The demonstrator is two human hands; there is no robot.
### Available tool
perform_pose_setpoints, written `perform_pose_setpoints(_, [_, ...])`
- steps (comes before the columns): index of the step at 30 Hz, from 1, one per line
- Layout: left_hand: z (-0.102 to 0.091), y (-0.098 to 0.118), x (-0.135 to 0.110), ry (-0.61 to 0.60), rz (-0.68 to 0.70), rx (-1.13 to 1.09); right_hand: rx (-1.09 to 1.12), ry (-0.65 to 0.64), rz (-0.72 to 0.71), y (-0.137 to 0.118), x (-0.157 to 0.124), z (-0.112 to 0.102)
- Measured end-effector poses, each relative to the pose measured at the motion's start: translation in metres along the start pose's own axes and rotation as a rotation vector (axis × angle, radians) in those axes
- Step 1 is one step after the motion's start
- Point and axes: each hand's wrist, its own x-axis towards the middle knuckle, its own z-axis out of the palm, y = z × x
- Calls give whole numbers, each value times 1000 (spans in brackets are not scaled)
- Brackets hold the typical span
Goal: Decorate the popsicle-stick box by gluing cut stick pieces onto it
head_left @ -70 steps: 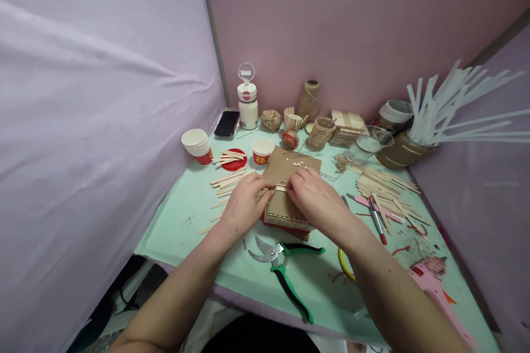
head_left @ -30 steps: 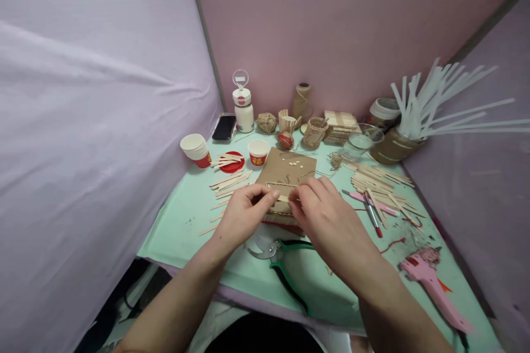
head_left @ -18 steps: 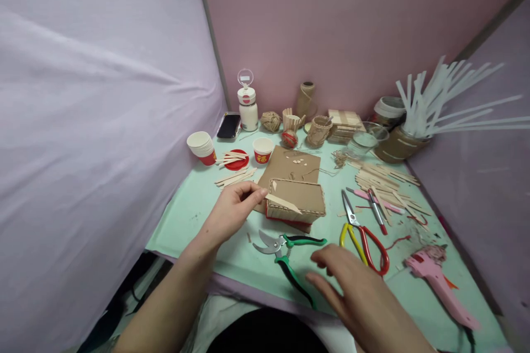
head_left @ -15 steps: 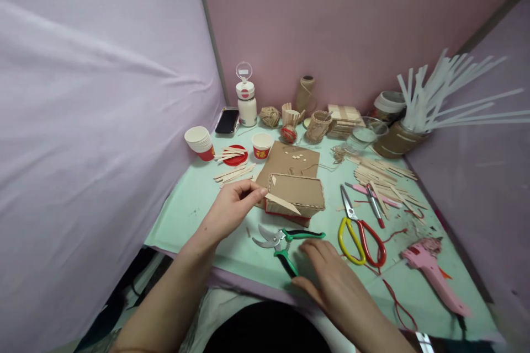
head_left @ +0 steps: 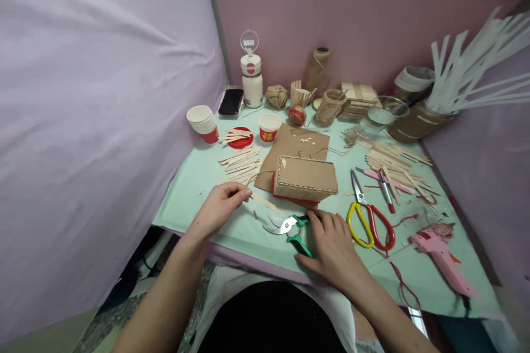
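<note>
My left hand pinches the end of a flat wooden stick between thumb and fingertips; its slanted tip points right, just above the table. My right hand lies around the handles of green-and-black pruning shears, fingers over the upper handle and thumb against the lower one. The shears rest on the table, blades spread and pointing left. Behind them stands a cardboard box with a twine-edged top and stick-covered side. A small wooden piece lies on its top left corner.
Scissors, a marker and a pink glue gun lie on the right. Loose sticks are on the left, beside paper cups. A cardboard sheet lies behind the box. White glue sticks stand at back right.
My right hand has moved forward onto the shears' handles. My left hand has drawn the stick left and down, away from the box. The view has shifted slightly.
</note>
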Motion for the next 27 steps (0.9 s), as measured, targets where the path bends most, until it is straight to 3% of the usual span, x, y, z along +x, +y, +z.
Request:
perform_pose_setpoints(5, [0,-6,5,0,-18,-37,285,-93,120,1,-16,-20])
perform_pose_setpoints(10, [-1,4,5,-19,-46,-172,777,-488,256,0,-36,-55])
perform_pose_setpoints(13, [4,10,3,-61,-37,-224,1000,-619,304,-5,-35,-64])
perform_pose_setpoints(19, [18,14,-4,-80,1,-215,1250,-634,371,-18,-18,-52])
perform_pose_setpoints(27, [30,20,-10,-61,12,-237,1300,-596,348,-19,-7,-42])
